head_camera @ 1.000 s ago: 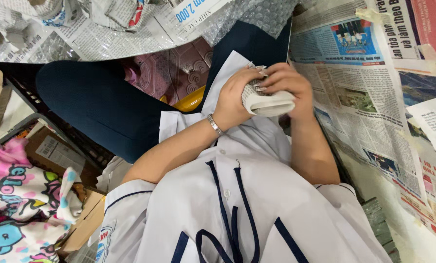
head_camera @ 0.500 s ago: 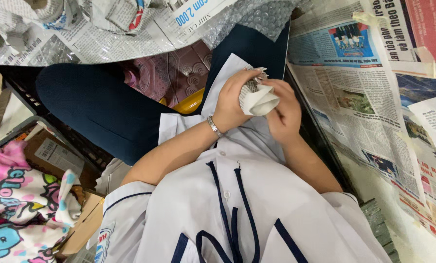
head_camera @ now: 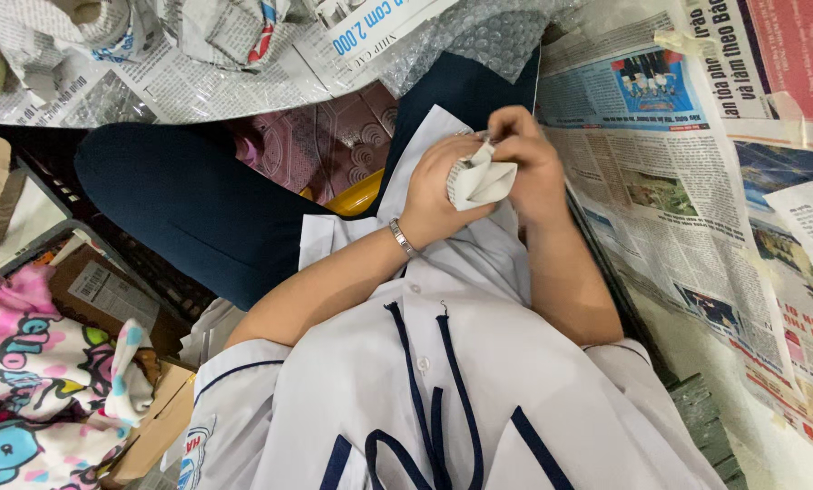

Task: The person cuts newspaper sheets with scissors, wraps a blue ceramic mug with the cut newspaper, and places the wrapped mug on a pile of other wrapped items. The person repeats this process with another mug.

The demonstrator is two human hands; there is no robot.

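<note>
Newspaper sheets (head_camera: 661,181) around paper-wrapped bundle (head_camera: 481,180)

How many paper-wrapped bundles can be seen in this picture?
3. One small bundle is held between the left hand and the right hand. Two more wrapped bundles lie at the top left: one and another. Others may be hidden under the newspaper sheets.

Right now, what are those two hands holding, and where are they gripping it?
A small bundle wrapped in newspaper. The left hand cups its left side and underside; the right hand pinches its top and right edge.
</note>
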